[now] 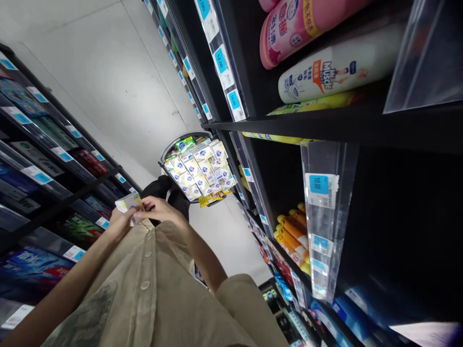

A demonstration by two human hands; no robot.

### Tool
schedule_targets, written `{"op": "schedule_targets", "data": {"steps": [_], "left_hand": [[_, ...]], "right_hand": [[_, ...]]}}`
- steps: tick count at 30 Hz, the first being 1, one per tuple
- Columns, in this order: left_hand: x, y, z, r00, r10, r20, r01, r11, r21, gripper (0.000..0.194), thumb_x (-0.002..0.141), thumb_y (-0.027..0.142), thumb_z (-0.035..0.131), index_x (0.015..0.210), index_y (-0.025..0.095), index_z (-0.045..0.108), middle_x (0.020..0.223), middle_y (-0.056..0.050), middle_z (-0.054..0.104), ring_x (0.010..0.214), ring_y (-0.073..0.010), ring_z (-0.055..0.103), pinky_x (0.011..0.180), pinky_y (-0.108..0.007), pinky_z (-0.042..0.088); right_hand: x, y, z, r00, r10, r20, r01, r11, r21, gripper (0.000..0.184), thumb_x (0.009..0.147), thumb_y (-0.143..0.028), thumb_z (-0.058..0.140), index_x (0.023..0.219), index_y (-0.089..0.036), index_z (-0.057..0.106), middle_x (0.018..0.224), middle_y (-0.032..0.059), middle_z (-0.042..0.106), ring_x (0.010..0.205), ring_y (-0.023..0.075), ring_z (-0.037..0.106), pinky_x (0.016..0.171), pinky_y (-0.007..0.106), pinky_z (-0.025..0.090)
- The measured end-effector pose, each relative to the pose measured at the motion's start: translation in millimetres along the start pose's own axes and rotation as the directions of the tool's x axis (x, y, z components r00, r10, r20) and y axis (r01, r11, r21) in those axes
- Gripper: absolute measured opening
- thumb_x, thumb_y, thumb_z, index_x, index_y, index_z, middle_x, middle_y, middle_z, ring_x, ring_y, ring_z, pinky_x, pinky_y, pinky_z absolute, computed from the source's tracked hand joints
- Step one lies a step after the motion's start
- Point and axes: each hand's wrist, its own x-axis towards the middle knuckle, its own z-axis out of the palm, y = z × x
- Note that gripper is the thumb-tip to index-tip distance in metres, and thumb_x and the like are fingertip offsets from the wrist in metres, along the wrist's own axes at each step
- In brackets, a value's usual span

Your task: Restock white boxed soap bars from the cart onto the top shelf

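Both my hands meet in front of my body over a small white and yellow box (128, 202). My left hand (119, 221) grips the box from below, fingers closed round it. My right hand (156, 208) pinches the box's near edge with curled fingers. Just beyond my hands a basket (170, 150) holds several similar small white boxes with blue and red marks. My beige shirt (144, 294) fills the lower part of the view.
I stand in a narrow shop aisle with a pale floor (104, 82). Dark shelving (43, 159) with boxed goods runs on the left. Shelves on the right carry bottles (336, 70), orange tubes (289, 236) and blue price tags (319, 184).
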Motion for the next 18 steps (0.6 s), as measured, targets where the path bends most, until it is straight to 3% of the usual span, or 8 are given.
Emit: {"op": "schedule_targets", "data": {"steps": [2, 4, 5, 6, 8, 11, 14, 18], "left_hand": [[3.1, 0.2, -9.6, 0.997, -0.075, 0.006, 0.075, 0.994, -0.08, 0.059, 0.064, 0.04, 0.076, 0.118, 0.017, 0.068, 0.099, -0.01, 0.082, 0.092, -0.0329, 0.08, 0.077, -0.042, 0.067], [5.1, -2.3, -16.9, 0.991, -0.13, -0.008, 0.129, 0.988, -0.087, 0.058, 0.061, 0.036, 0.078, 0.116, 0.018, 0.069, 0.098, -0.009, 0.083, 0.092, -0.033, 0.08, 0.075, -0.041, 0.066], [5.4, -5.0, -19.5, 0.989, -0.146, -0.026, 0.144, 0.987, -0.079, 0.057, 0.059, 0.035, 0.078, 0.114, 0.019, 0.069, 0.098, -0.009, 0.083, 0.092, -0.0331, 0.08, 0.075, -0.04, 0.066], [5.4, -8.8, -21.5, 0.988, -0.151, -0.044, 0.148, 0.987, -0.069, 0.057, 0.058, 0.035, 0.078, 0.112, 0.018, 0.069, 0.098, -0.009, 0.083, 0.092, -0.0332, 0.08, 0.075, -0.04, 0.066], [4.9, -19.1, -24.4, 0.985, -0.161, -0.065, 0.157, 0.985, -0.072, 0.058, 0.055, 0.037, 0.077, 0.109, 0.017, 0.069, 0.101, -0.01, 0.082, 0.093, -0.0329, 0.08, 0.079, -0.04, 0.065], [4.7, -36.5, -27.7, 0.983, -0.174, -0.061, 0.169, 0.983, -0.072, 0.062, 0.055, 0.041, 0.077, 0.112, 0.017, 0.069, 0.104, -0.012, 0.082, 0.093, -0.0326, 0.08, 0.082, -0.041, 0.065], [5.9, -49.3, -29.6, 0.99, -0.137, -0.031, 0.136, 0.99, -0.041, 0.062, 0.059, 0.043, 0.077, 0.114, 0.016, 0.068, 0.105, -0.013, 0.082, 0.096, -0.0331, 0.08, 0.086, -0.043, 0.066], [7.4, -55.3, -28.1, 0.995, -0.091, -0.037, 0.092, 0.995, 0.03, 0.058, 0.067, 0.043, 0.072, 0.118, 0.016, 0.067, 0.105, -0.013, 0.083, 0.099, -0.0333, 0.081, 0.089, -0.045, 0.066]], "right_hand": [[17.6, -3.7, -33.3, 0.995, 0.024, -0.097, -0.025, 1.0, -0.013, 0.039, 0.084, -0.048, 0.083, 0.113, -0.023, 0.077, 0.106, 0.0, 0.08, 0.097, 0.0212, 0.078, 0.088, 0.035, 0.065], [35.8, -3.8, -83.2, 0.945, 0.044, -0.324, -0.064, 0.997, -0.052, 0.049, 0.093, -0.045, 0.073, 0.134, -0.018, 0.067, 0.131, 0.0088, 0.073, 0.12, 0.0239, 0.071, 0.107, 0.042, 0.059], [44.0, -2.9, -112.4, 0.895, 0.046, -0.443, -0.091, 0.993, -0.08, 0.058, 0.094, -0.042, 0.072, 0.144, -0.016, 0.058, 0.146, 0.0139, 0.065, 0.134, 0.0261, 0.063, 0.118, 0.045, 0.051], [51.1, -1.7, -143.0, 0.799, 0.03, -0.601, -0.158, 0.974, -0.16, 0.066, 0.092, -0.041, 0.075, 0.148, -0.014, 0.054, 0.152, 0.0168, 0.059, 0.141, 0.0282, 0.057, 0.123, 0.047, 0.046], [62.1, 1.4, -202.7, 0.64, -0.035, -0.768, -0.308, 0.903, -0.298, 0.083, 0.086, -0.036, 0.081, 0.156, -0.01, 0.043, 0.162, 0.0224, 0.047, 0.152, 0.0341, 0.043, 0.13, 0.05, 0.034], [72.1, 8.4, -270.1, 0.573, -0.065, -0.817, -0.48, 0.781, -0.399, 0.099, 0.082, -0.03, 0.084, 0.163, -0.01, 0.033, 0.17, 0.0253, 0.036, 0.155, 0.0398, 0.036, 0.13, 0.054, 0.031], [76.5, 19.0, -295.0, 0.557, 0.016, -0.83, -0.569, 0.736, -0.368, 0.089, 0.08, -0.023, 0.082, 0.159, -0.009, 0.042, 0.161, 0.0252, 0.05, 0.148, 0.039, 0.044, 0.127, 0.053, 0.035], [67.0, 32.5, -272.6, 0.515, 0.062, -0.855, -0.587, 0.753, -0.299, 0.064, 0.088, -0.032, 0.072, 0.145, -0.008, 0.056, 0.146, 0.0269, 0.061, 0.138, 0.0384, 0.055, 0.117, 0.053, 0.045]]}}
